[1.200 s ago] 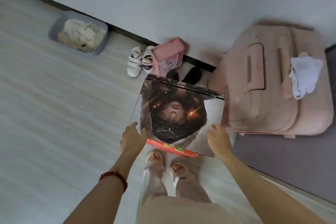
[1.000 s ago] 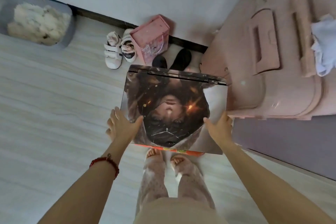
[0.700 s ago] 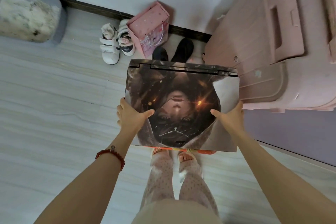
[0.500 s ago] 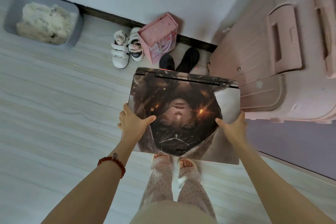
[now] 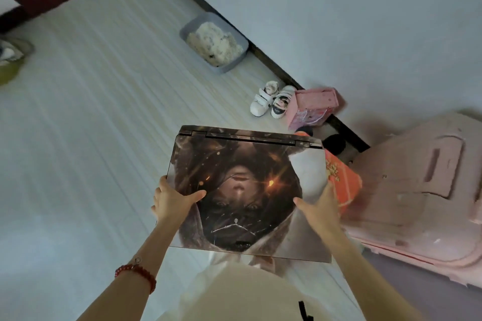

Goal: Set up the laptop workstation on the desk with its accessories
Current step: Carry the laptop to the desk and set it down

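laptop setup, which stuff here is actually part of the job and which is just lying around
Part of the job:
- closed laptop
- left hand and right hand, gripping its sides

Just lying about:
- grey tray by the wall
- small white shoes
- pink gift bag
- pink suitcase
- orange item beyond the laptop's right edge

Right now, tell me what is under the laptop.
An orange-red patterned thing sticks out from under the laptop at its right edge, beside the right hand. What it is, and how far it reaches underneath, is covered. The left hand grips the other side.
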### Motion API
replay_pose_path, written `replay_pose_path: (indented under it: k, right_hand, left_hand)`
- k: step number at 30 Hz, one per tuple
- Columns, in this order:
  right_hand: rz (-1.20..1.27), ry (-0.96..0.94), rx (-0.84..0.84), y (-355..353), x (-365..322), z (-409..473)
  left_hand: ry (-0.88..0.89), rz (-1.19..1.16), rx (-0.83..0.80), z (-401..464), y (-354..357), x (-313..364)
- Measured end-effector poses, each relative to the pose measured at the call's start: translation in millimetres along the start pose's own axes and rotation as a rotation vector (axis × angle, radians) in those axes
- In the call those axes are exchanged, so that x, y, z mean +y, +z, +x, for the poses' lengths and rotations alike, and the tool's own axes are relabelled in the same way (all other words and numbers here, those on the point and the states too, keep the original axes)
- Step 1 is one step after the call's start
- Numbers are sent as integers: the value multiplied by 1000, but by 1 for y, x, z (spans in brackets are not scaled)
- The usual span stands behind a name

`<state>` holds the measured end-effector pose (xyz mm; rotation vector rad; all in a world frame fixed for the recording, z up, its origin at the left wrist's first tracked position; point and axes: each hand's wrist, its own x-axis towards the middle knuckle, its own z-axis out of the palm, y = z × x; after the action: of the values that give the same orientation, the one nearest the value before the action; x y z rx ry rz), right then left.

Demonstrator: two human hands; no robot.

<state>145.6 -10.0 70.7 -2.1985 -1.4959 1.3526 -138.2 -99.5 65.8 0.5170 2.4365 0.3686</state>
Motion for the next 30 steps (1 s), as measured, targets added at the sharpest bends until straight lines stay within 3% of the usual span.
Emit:
replay_pose_path:
  k: [8, 14, 23, 30]
  right_hand:
    - [-247, -319, -228, 108, -163, -70]
    - [-412, -505, -347, 257, -271, -165]
    - [-556, -639, -507, 461, -387, -292]
    - [-636, -729, -611, 581, -485, -335]
  left_hand:
    - [-243, -347, 261, -6, -143, -127]
    - [-394, -533, 433, 14, -251, -256]
    - [-626, -579, 559, 59, -386, -419]
    - [-748, -639, 628, 125, -467, -479]
